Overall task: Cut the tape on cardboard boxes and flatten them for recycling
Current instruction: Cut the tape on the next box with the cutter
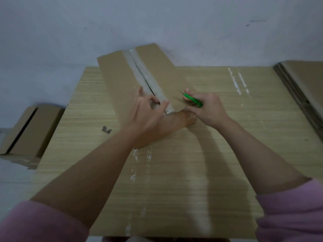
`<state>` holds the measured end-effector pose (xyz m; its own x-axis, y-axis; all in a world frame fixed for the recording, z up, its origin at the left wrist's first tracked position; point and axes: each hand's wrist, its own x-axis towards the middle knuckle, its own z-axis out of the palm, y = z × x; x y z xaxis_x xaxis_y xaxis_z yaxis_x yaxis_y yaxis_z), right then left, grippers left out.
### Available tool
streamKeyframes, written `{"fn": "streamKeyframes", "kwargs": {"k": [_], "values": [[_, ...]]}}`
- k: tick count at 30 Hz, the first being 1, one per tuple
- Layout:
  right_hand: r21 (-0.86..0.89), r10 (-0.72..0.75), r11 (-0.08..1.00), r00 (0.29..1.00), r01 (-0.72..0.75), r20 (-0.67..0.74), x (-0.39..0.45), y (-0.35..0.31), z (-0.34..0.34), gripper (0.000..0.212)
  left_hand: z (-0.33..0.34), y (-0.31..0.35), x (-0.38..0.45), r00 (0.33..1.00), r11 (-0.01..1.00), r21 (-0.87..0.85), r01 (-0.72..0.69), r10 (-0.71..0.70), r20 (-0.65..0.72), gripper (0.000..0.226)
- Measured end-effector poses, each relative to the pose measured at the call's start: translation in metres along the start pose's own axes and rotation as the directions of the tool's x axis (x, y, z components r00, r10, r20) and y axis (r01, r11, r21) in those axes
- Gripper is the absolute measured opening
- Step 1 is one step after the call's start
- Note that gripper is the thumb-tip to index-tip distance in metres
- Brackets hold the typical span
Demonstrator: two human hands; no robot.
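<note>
The left hand (148, 112) hides the box's (122, 75) near end.

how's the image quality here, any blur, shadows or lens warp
Head view: dim and soft overall; the right hand casts a long shadow across the table; the flattened stack at the right edge looks smeared and bent by the wide lens; tape shows mild sheen.

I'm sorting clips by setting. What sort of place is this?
Probably a plain storeroom or packing room: a wood-grain table against a bare wall, flattened cardboard stacked on it, more boxes on the floor.
</note>
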<state>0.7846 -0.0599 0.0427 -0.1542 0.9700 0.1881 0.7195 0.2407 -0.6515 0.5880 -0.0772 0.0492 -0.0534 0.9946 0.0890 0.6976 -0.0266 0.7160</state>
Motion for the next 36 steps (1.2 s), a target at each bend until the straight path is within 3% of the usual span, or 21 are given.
{"fn": "streamKeyframes", "kwargs": {"k": [3, 5, 9, 11, 14, 16, 18, 20, 22, 25, 27, 29, 36], "values": [[0.036, 0.047, 0.998, 0.999, -0.046, -0.019, 0.002, -0.003, 0.003, 0.049, 0.003, 0.010, -0.001, 0.989, 0.988, 0.053, 0.142, -0.144, 0.023, 0.017], [0.043, 0.077, 0.996, 0.997, -0.077, 0.007, 0.003, -0.007, 0.004, 0.049, 0.004, 0.018, 0.001, 0.958, 0.959, -0.029, 0.283, -0.281, 0.052, 0.021], [0.050, 0.068, 0.996, 0.992, -0.074, 0.108, 0.003, -0.018, 0.007, 0.052, -0.007, 0.026, 0.006, 0.886, 0.863, -0.203, 0.464, -0.446, 0.127, 0.047], [0.082, 0.086, 0.992, 0.991, -0.095, 0.102, 0.003, -0.016, 0.008, 0.053, -0.017, 0.027, 0.000, 0.916, 0.913, -0.149, 0.380, -0.349, 0.198, 0.033], [0.108, 0.127, 0.985, 0.990, -0.134, 0.069, 0.002, -0.004, 0.001, 0.060, -0.026, 0.021, -0.005, 0.948, 0.986, 0.164, 0.037, -0.086, 0.306, 0.037], [0.082, 0.180, 0.981, 0.981, -0.173, -0.076, -0.005, 0.003, -0.003, 0.070, -0.024, 0.015, -0.006, 0.900, 0.892, 0.403, -0.203, 0.008, 0.436, 0.062], [0.127, 0.262, 0.963, 0.933, -0.237, -0.248, -0.018, 0.003, -0.003, 0.076, -0.016, 0.010, -0.006, 0.875, 0.769, 0.537, -0.348, 0.059, 0.481, 0.073], [0.248, 0.312, 0.942, 0.865, -0.227, -0.394, -0.036, -0.002, 0.005, 0.067, -0.005, 0.009, -0.009, 0.883, 0.727, 0.556, -0.403, 0.150, 0.445, 0.070], [0.400, 0.379, 0.897, 0.788, -0.185, -0.485, -0.055, -0.005, 0.017, 0.043, 0.009, 0.013, -0.014, 0.886, 0.712, 0.557, -0.427, 0.207, 0.414, 0.067], [0.673, 0.607, 0.687, 0.725, -0.274, -0.326, -0.078, -0.013, 0.033, 0.021, 0.028, 0.027, -0.020, 0.910, 0.721, 0.580, -0.379, 0.176, 0.375, 0.063], [0.829, 0.691, 0.464, 0.713, -0.311, -0.119, -0.087, -0.018, 0.037, 0.026, 0.040, 0.038, -0.020, 0.924, 0.754, 0.570, -0.327, 0.129, 0.359, 0.059], [0.891, 0.685, 0.326, 0.729, -0.316, 0.008, -0.089, -0.021, 0.034, 0.038, 0.047, 0.047, -0.019, 0.929, 0.790, 0.542, -0.285, 0.088, 0.360, 0.054], [0.920, 0.658, 0.179, 0.737, -0.349, 0.151, -0.069, -0.028, 0.014, 0.046, 0.051, 0.055, -0.018, 0.928, 0.822, 0.511, -0.250, 0.052, 0.369, 0.050]]}}
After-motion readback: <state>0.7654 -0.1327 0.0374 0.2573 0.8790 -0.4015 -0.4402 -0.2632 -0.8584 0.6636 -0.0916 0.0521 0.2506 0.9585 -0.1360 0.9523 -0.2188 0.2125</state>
